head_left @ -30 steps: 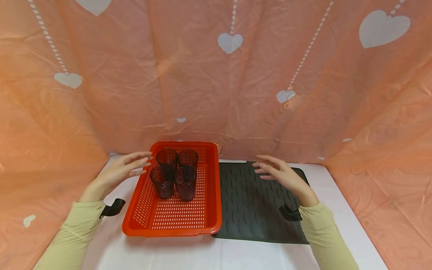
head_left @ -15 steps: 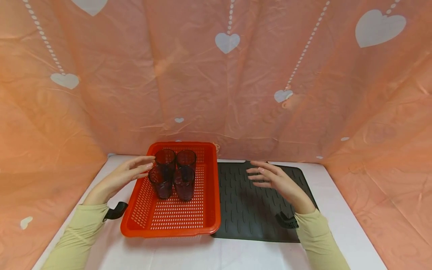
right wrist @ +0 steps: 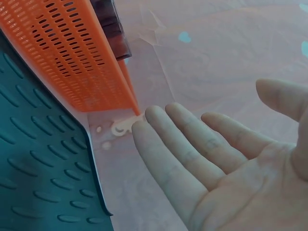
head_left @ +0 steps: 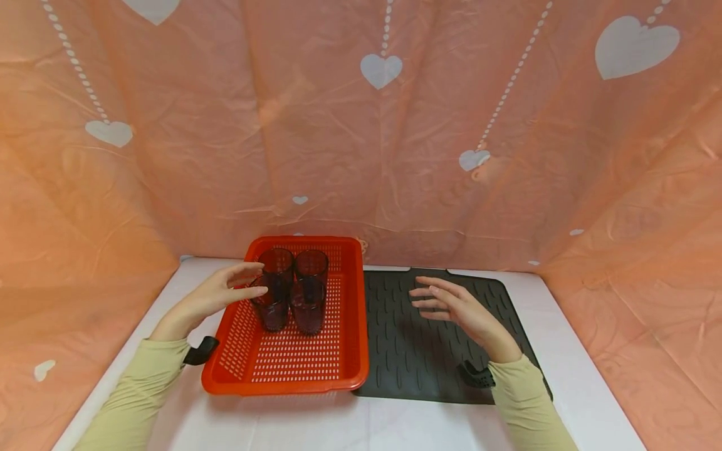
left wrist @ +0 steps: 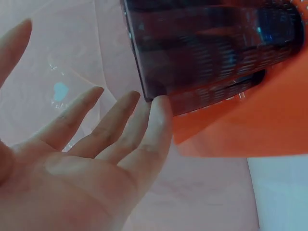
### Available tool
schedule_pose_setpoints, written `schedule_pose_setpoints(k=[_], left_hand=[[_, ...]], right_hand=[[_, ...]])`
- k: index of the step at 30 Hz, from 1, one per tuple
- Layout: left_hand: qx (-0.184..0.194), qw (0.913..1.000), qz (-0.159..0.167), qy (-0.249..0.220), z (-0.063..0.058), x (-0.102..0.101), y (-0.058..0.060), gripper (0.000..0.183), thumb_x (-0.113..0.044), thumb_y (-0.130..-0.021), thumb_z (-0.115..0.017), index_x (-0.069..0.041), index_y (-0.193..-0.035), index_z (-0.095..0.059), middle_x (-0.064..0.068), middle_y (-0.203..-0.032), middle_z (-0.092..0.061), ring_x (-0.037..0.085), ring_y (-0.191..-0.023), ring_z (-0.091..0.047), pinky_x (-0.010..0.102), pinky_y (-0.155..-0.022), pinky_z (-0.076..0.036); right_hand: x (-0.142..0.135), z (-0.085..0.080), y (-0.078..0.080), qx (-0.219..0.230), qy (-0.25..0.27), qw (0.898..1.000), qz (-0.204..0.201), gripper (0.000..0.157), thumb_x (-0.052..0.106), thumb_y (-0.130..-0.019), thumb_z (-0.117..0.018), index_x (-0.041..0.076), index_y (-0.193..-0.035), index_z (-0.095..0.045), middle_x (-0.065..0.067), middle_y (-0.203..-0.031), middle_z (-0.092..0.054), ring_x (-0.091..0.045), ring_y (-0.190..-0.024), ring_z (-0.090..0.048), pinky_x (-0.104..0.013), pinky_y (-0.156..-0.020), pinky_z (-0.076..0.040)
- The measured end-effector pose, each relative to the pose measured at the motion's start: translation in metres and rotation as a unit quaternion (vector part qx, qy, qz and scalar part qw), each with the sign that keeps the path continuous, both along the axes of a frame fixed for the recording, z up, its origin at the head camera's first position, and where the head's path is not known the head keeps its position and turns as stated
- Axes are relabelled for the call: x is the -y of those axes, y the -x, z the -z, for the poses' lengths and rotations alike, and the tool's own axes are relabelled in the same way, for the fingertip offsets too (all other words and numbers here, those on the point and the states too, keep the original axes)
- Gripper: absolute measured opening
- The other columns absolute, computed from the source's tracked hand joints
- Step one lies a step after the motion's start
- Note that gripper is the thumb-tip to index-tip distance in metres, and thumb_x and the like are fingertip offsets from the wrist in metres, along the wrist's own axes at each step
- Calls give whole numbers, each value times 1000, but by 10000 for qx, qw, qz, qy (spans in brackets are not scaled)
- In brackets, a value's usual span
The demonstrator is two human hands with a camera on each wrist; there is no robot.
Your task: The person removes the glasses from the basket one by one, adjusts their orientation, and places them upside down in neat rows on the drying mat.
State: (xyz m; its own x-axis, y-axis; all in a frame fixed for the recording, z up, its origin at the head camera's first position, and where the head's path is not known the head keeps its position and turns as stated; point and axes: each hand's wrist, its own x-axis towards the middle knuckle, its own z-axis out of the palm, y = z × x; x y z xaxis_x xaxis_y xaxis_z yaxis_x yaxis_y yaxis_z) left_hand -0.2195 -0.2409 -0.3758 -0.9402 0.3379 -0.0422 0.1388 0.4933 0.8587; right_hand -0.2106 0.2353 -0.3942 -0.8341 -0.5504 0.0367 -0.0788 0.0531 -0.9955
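Note:
Several dark purple drinking glasses stand upright in two rows inside a red-orange slotted plastic basket (head_left: 299, 386). My left hand (head_left: 211, 298) reaches over the basket's left rim, its thumb spread from the fingers, beside the front-left glass (head_left: 274, 316). In the left wrist view the fingertips come close to a glass (left wrist: 202, 53); whether they touch it I cannot tell. Behind it is the back-left glass (head_left: 276, 260). Over the black ridged mat (head_left: 395, 357) hovers my right hand (head_left: 462, 313), fingers extended and holding nothing.
The basket's right side adjoins the mat, both on a white tabletop (head_left: 293, 426). A peach curtain (head_left: 338, 150) with white hearts encloses the back and sides. Dark wrist-worn pieces (head_left: 201, 351) sit at both cuffs.
My left hand has moved right, over the basket rim toward the front-left glass, and its thumb has spread. The right hand has shifted slightly left and down above the mat.

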Motion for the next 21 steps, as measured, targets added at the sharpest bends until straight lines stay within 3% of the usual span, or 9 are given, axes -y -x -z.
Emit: schedule_pose_setpoints(k=[3, 12, 21], left_hand=[[-96, 9996, 38, 252, 2, -3, 2, 76, -35, -85, -73, -3, -144, -37, 24, -144, -38, 42, -133, -32, 61, -103, -30], [-402, 9979, 282, 429, 4, -10, 5, 85, -25, -76, -82, 5, -142, -36, 31, -141, -38, 48, -130, -32, 60, -100, -34], [-1069, 9881, 251, 1075, 7, -18, 4, 86, -25, -71, -86, 7, -137, -41, 34, -133, -39, 51, -120, -38, 63, -95, -37]], right_hand=[[0, 2, 0, 62, -43, 10000, 47, 49, 28, -105, -39, 2, -147, -34, -26, -138, -45, -39, -122, -49, -45, -97, -45], [-1, 6, 0, 121, -9, 9999, 73, 49, 27, -105, -38, 0, -146, -33, -26, -138, -46, -39, -122, -49, -46, -97, -45], [0, 9, 0, 241, 59, 9997, 74, 49, 27, -105, -39, 0, -146, -33, -31, -139, -41, -39, -124, -48, -46, -97, -45]])
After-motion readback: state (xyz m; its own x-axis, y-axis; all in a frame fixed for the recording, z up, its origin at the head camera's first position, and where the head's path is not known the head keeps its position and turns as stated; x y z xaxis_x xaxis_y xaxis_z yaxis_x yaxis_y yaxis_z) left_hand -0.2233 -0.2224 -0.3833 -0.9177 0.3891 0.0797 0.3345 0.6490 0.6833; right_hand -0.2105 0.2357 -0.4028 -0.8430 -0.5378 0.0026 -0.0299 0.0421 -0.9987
